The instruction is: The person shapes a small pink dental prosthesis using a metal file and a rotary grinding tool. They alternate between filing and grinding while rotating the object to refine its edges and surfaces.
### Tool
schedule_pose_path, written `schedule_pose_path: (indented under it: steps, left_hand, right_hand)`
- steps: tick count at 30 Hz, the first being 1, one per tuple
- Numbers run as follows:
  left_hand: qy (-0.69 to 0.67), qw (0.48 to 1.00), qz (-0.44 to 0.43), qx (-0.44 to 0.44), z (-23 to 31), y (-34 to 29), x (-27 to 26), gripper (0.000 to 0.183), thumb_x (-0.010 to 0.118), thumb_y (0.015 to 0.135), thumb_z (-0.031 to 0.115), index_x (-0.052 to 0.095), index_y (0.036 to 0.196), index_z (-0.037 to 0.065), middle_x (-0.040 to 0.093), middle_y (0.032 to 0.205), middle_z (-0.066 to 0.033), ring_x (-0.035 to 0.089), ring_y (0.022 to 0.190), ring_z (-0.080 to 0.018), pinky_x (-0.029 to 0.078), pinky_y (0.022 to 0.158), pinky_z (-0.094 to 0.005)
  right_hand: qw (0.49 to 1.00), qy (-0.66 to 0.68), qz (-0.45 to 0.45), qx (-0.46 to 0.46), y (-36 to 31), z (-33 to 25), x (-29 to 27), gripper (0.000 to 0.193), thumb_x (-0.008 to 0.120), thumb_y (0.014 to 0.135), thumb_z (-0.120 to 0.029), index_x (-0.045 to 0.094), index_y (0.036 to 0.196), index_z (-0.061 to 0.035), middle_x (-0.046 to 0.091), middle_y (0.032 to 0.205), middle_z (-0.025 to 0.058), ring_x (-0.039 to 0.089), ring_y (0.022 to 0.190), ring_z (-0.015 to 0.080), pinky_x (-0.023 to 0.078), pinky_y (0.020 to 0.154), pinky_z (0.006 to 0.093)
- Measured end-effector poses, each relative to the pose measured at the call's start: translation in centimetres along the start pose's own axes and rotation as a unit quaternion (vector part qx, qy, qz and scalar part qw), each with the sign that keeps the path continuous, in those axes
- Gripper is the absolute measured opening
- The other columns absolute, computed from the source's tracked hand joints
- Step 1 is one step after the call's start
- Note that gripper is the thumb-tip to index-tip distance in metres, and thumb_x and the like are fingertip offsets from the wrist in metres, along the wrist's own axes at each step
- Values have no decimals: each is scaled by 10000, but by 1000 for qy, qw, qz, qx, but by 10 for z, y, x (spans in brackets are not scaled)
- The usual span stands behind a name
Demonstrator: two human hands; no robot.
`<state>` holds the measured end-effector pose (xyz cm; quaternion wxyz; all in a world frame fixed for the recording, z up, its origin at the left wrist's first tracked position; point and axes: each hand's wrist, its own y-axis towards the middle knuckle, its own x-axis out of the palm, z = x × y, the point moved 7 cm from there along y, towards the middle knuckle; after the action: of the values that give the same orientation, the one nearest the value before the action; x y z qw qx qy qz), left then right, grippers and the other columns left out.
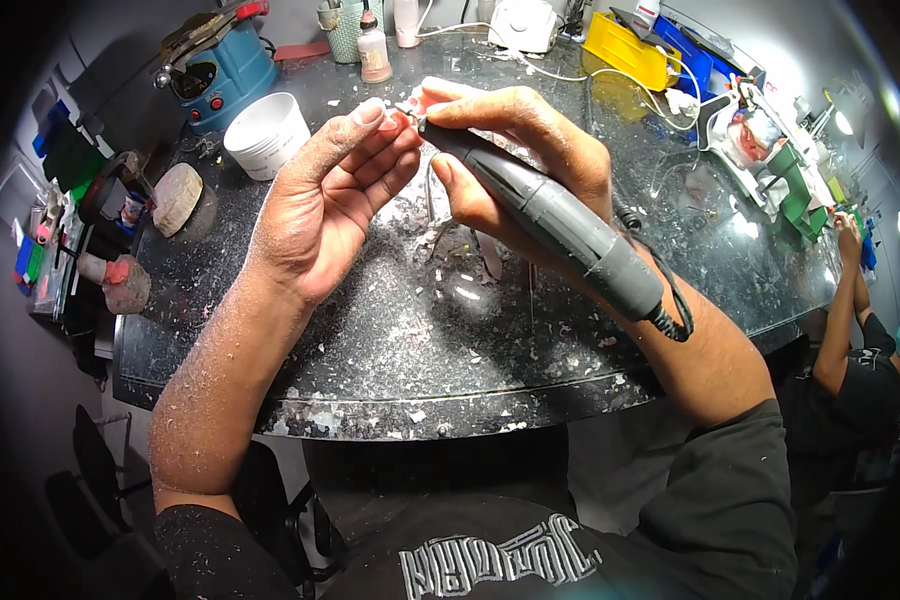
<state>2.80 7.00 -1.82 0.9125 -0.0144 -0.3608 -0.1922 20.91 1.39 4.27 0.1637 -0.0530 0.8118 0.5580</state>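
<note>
Over the dusty black table (410, 350), the left hand (325, 205) pinches a small pink piece (396, 121) between thumb and fingertips; the right hand's (555, 140) fingers curl around a grey drill (550, 215), its tip seemingly, from here, against the piece.

On the table (450, 370) I have (in my remote view) a tub (260, 150) left of the left hand (320, 205), a machine (225, 88) behind it, a bottle (374, 55) beyond, a bin (620, 52) back right, and a handpiece (560, 215) in the right hand (540, 125).
</note>
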Motion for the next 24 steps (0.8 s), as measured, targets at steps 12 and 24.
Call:
schedule_pose_path:
  steps: [12,24]
  left_hand:
    - [-20,1000,1,-7,-1,0,-2,304,735,1028,178,687,1229,-45,728,1192,-173,706,1194,-277,543,1151,-439]
    - [-29,999,-9,-13,-1,1,-4,299,730,1030,176,689,1233,-41,730,1201,-174,701,1211,-283,535,1159,-449]
  right_hand:
    - [999,-32,-10,-31,3,-8,-1,369,783,841,87,709,1199,37,749,1218,200,717,1242,303,579,1057,373]
    - [999,-26,-14,-44,3,-6,0,389,795,833,84,707,1208,33,748,1217,195,710,1255,309,577,1060,365]
